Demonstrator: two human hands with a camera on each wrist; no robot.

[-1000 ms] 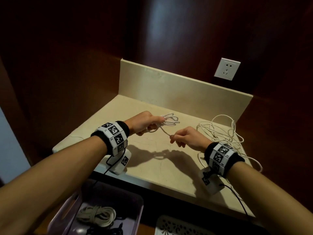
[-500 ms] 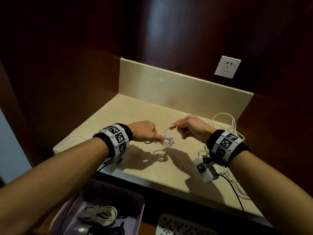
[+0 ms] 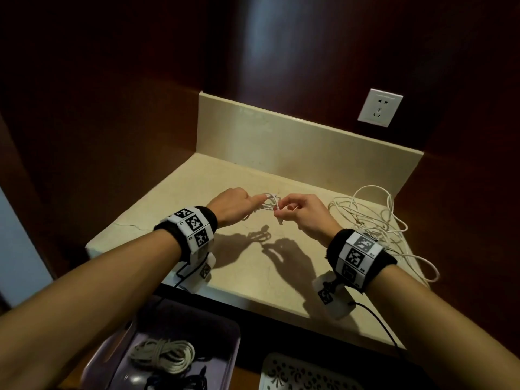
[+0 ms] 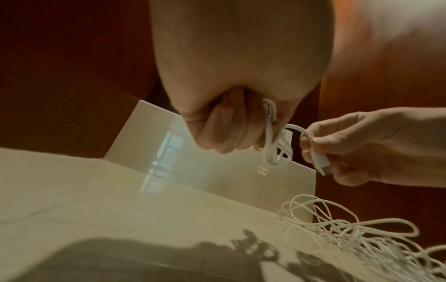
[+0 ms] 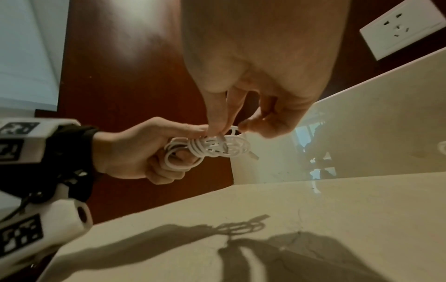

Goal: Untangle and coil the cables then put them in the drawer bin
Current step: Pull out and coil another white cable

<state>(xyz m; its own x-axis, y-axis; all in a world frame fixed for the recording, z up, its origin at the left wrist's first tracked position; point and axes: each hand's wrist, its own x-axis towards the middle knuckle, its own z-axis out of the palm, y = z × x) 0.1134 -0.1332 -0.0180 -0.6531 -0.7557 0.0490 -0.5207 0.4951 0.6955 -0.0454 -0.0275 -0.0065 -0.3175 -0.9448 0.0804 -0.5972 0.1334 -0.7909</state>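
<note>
White cable [image 5: 207,150], left hand [image 5: 135,150] hiding loops

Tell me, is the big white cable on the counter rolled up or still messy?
Still messy. The big white cable lies spread in loose, crossing loops on the counter.

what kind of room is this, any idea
Probably a home or hotel nook: a stone counter set into dark wood panelling, a wall socket above, and an open drawer bin of cables below.
</note>
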